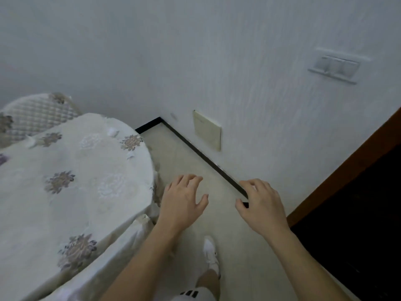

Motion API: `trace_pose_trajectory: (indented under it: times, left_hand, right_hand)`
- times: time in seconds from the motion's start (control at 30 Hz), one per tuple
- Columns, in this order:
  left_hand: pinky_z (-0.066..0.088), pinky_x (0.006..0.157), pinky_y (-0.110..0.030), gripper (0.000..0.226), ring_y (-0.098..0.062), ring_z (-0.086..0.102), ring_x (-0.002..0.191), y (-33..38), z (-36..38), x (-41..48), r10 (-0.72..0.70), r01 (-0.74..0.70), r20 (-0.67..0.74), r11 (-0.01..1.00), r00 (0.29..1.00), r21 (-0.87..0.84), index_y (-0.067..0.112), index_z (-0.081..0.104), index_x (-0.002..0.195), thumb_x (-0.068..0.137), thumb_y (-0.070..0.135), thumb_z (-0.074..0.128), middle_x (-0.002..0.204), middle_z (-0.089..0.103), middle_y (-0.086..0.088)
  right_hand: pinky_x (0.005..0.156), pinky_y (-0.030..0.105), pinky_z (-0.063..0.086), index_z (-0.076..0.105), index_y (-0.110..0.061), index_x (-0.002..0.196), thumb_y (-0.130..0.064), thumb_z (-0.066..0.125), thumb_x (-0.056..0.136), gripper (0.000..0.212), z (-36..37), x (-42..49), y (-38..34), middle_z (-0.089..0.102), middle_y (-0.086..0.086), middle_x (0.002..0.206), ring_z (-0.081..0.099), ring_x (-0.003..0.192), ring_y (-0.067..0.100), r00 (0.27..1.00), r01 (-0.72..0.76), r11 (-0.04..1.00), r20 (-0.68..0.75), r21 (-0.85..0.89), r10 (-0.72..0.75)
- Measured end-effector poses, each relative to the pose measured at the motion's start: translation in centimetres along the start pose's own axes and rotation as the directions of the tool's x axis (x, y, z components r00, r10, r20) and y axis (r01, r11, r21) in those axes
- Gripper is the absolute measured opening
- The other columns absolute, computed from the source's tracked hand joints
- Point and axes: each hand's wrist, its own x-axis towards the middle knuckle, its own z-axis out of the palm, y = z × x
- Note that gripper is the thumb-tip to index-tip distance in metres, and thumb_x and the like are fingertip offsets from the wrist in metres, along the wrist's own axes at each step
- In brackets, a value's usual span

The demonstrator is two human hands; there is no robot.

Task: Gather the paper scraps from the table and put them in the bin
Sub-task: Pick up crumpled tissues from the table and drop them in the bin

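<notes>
A round table [71, 181] under a white flowered cloth fills the left of the view. Small white paper scraps lie on it: one near the far edge [112, 132], one at the far left [30, 141], one small piece by the right rim [130, 157]. My left hand [182, 200] hovers over the floor just right of the table's edge, fingers spread and holding nothing. My right hand [260, 205] hangs further right, near the wall's black skirting, fingers apart and holding nothing. No bin is in view.
A quilted chair back [36, 114] stands behind the table. The white wall carries a switch plate [335, 66] and a cream cover panel [207, 130]. A brown door frame [347, 168] with a dark opening lies at right. My white shoe [211, 255] is on the pale floor.
</notes>
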Motion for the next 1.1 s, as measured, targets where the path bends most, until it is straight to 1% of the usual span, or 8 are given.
trace_pose_trajectory:
  times: [0.13, 0.3, 0.4, 0.57, 0.73, 0.87, 1.0, 1.1]
  left_hand:
    - [0.048, 0.088, -0.038, 0.05, -0.022, 0.056, 0.11, -1.7, 2.4, 4.8, -0.052, 0.052, 0.0, 0.999, 0.999, 0.002, 0.023, 0.061, 0.123, 0.085, 0.052, 0.049, 0.122, 0.064, 0.003]
    - [0.05, 0.085, -0.037, 0.049, -0.021, 0.059, 0.107, -5.5, 4.9, 12.9, -0.135, 0.135, -0.011, 0.991, 0.991, -0.02, 0.022, 0.063, 0.121, 0.084, 0.051, 0.049, 0.119, 0.066, 0.002]
    - [0.051, 0.086, -0.039, 0.049, -0.023, 0.06, 0.107, -8.7, 5.6, 18.1, -0.178, 0.177, -0.028, 0.984, 0.984, -0.033, 0.021, 0.063, 0.121, 0.084, 0.05, 0.049, 0.119, 0.066, 0.0]
    - [0.052, 0.087, -0.042, 0.05, -0.025, 0.059, 0.107, -14.5, 5.9, 26.0, -0.266, 0.263, -0.068, 0.964, 0.962, -0.042, 0.019, 0.063, 0.122, 0.084, 0.049, 0.048, 0.12, 0.066, -0.003]
    - [0.051, 0.087, -0.041, 0.049, -0.024, 0.058, 0.107, -18.3, 6.3, 30.5, -0.328, 0.327, -0.071, 0.945, 0.942, -0.02, 0.02, 0.062, 0.122, 0.085, 0.048, 0.047, 0.119, 0.065, -0.001]
    - [0.051, 0.086, -0.041, 0.046, -0.023, 0.059, 0.108, -20.7, 7.0, 34.0, -0.389, 0.389, -0.069, 0.921, 0.919, -0.003, 0.02, 0.063, 0.121, 0.084, 0.046, 0.05, 0.118, 0.066, -0.001]
    - [0.05, 0.088, -0.041, 0.045, -0.022, 0.058, 0.11, -23.4, 7.7, 37.0, -0.456, 0.458, -0.068, 0.889, 0.888, 0.016, 0.022, 0.062, 0.123, 0.085, 0.045, 0.053, 0.12, 0.065, 0.001]
    - [0.049, 0.09, -0.04, 0.042, -0.02, 0.057, 0.112, -26.3, 8.1, 39.6, -0.525, 0.53, -0.086, 0.847, 0.846, 0.037, 0.022, 0.061, 0.124, 0.087, 0.042, 0.058, 0.122, 0.064, 0.002]
  right_hand:
    - [0.078, 0.036, 0.048, 0.062, -0.019, 0.124, -0.037, 0.059, 0.084, 0.043, 1.9, 5.9, 0.8, 0.063, 0.002, 0.109, 0.057, 0.098, 0.021, 0.997, 0.067, 0.998, 0.026, -0.013, -0.067]
    - [0.08, 0.037, 0.049, 0.062, -0.02, 0.122, -0.04, 0.052, 0.082, 0.046, 4.1, 16.7, 0.8, 0.063, 0.001, 0.11, 0.057, 0.102, 0.022, 0.991, 0.121, 0.993, 0.058, -0.007, -0.12]
    - [0.082, 0.039, 0.049, 0.061, -0.02, 0.123, -0.04, 0.052, 0.082, 0.046, 5.0, 23.3, -0.2, 0.062, 0.002, 0.11, 0.056, 0.104, 0.023, 0.985, 0.156, 0.988, 0.081, -0.015, -0.154]
    - [0.081, 0.038, 0.049, 0.061, -0.019, 0.121, -0.039, 0.051, 0.083, 0.044, 6.4, 33.1, -2.3, 0.063, 0.002, 0.109, 0.057, 0.101, 0.022, 0.97, 0.231, 0.973, 0.082, -0.015, -0.229]
    - [0.079, 0.042, 0.052, 0.063, -0.018, 0.12, -0.037, 0.051, 0.082, 0.043, 8.3, 40.2, -4.2, 0.065, 0.003, 0.107, 0.059, 0.097, 0.024, 0.954, 0.279, 0.96, 0.113, 0.018, -0.279]
    - [0.079, 0.041, 0.051, 0.063, -0.02, 0.119, -0.035, 0.054, 0.081, 0.042, 10.2, 45.8, -5.5, 0.065, 0.002, 0.106, 0.059, 0.096, 0.024, 0.926, 0.351, 0.936, 0.144, 0.02, -0.35]
    - [0.076, 0.037, 0.053, 0.063, -0.02, 0.119, -0.033, 0.061, 0.08, 0.041, 12.5, 51.6, -7.1, 0.065, 0.003, 0.107, 0.061, 0.096, 0.023, 0.897, 0.404, 0.913, 0.173, 0.056, -0.407]
    - [0.077, 0.039, 0.052, 0.061, -0.018, 0.12, -0.034, 0.056, 0.081, 0.042, 15.0, 56.8, -8.8, 0.064, 0.005, 0.109, 0.058, 0.098, 0.024, 0.851, 0.474, 0.873, 0.195, 0.111, -0.487]
